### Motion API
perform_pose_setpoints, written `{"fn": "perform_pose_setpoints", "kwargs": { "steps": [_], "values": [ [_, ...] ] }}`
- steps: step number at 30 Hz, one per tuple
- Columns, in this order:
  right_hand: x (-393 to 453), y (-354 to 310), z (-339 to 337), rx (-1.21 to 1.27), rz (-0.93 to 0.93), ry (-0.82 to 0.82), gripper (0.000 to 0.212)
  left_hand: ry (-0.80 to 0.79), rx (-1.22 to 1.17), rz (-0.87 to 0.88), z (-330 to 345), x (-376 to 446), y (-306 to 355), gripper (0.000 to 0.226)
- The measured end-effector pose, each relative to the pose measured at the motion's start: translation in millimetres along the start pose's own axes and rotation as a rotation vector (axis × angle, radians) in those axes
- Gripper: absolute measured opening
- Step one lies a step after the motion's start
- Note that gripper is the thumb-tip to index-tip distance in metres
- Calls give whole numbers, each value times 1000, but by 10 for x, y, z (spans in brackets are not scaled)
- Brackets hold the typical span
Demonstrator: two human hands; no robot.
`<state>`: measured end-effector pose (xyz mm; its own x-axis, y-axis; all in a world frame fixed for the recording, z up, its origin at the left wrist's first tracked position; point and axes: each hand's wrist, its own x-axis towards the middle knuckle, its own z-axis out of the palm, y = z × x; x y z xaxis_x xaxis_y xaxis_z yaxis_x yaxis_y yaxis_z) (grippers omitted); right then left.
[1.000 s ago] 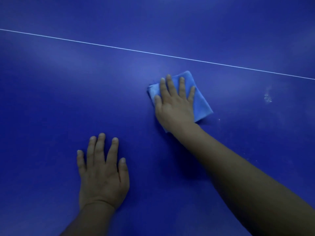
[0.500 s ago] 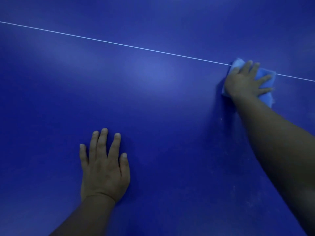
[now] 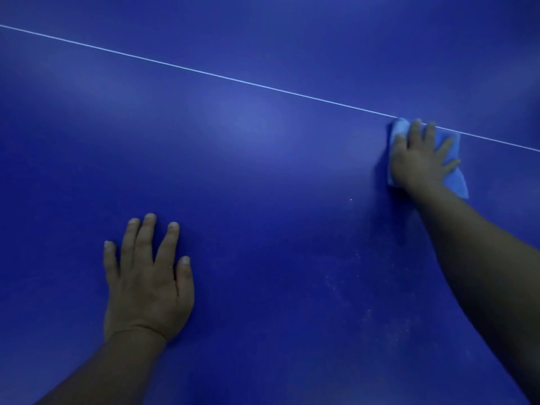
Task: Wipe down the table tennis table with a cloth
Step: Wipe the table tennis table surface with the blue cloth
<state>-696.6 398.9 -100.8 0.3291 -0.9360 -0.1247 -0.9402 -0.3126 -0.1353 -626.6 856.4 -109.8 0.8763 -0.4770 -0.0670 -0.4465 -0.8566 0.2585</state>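
Right hand (image 3: 420, 159): fingers spread flat, pressing a light blue cloth (image 3: 454, 176) at the white line (image 3: 204, 72), right of frame.
Left hand (image 3: 146, 287): fingers straight, palm resting on the blue table (image 3: 263, 200), lower left.

A thin white line (image 3: 233, 78) slants from the upper left down to the right edge of the frame. Pale dust specks (image 3: 350, 276) are scattered at the lower right.

Open blue desk (image 3: 263, 185) between the two hands, nothing standing on it. Left hand (image 3: 147, 283) flat at lower left; right hand (image 3: 420, 160) spread on a light blue cloth (image 3: 454, 179) at the white line (image 3: 204, 72), forearm barring the lower right. Bare surface beyond the line too.
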Motion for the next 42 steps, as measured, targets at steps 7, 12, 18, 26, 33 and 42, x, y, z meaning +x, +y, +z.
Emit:
{"fn": "perform_pose_setpoints", "kwargs": {
  "steps": [7, 12, 18, 26, 33, 42],
  "values": [
    [-1317, -515, 397, -193, -910, -145, 66, 19, -17, -1, -8, 3, 12, 65],
    [-67, -302, -2, -348, -545, -98, 57, 0, -8, 2, -18, 7, 2, 66],
    [-394, -220, 40, -303, -717, -75, 57, -7, 6, 11, -24, 5, -4, 69],
    [-1512, 494, 103, -336, -1717, -238, 58, -8, -1, 25, -21, 7, -14, 72],
    [-837, -330, 131, -140, -729, -71, 58, 17, -12, 41, 2, -8, -34, 75],
    [-1699, 651, 215, -208, -1399, -79, 58, 53, -7, 22, 72, 18, -63, 76]
  ]
}}
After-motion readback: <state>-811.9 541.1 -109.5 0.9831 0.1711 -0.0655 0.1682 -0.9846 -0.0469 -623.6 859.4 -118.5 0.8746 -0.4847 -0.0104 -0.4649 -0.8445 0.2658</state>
